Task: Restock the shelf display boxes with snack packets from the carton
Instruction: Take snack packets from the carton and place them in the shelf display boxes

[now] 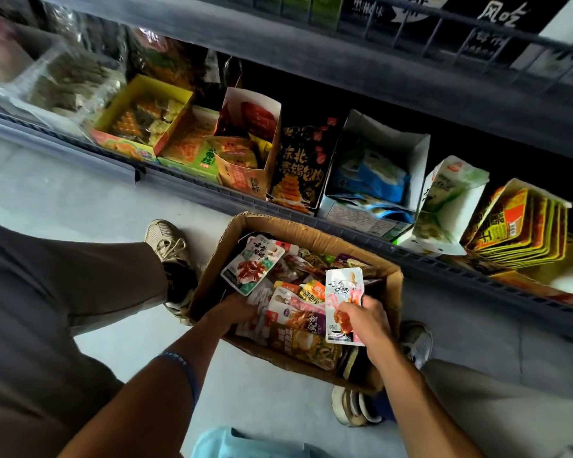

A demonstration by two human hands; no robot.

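Note:
A brown cardboard carton stands open on the floor in front of the bottom shelf, full of mixed snack packets. My left hand is inside it and holds up a white packet with a green edge and red picture. My right hand pinches an upright white packet with a pink and orange print over the carton's right side. On the shelf stand several display boxes: a yellow one, an orange one, a white one with blue packets and a white-green one.
The dark shelf rail runs diagonally just behind the carton. A stack of yellow-red packets leans at the far right. My shoes flank the carton on the grey floor. An upper shelf overhangs the boxes.

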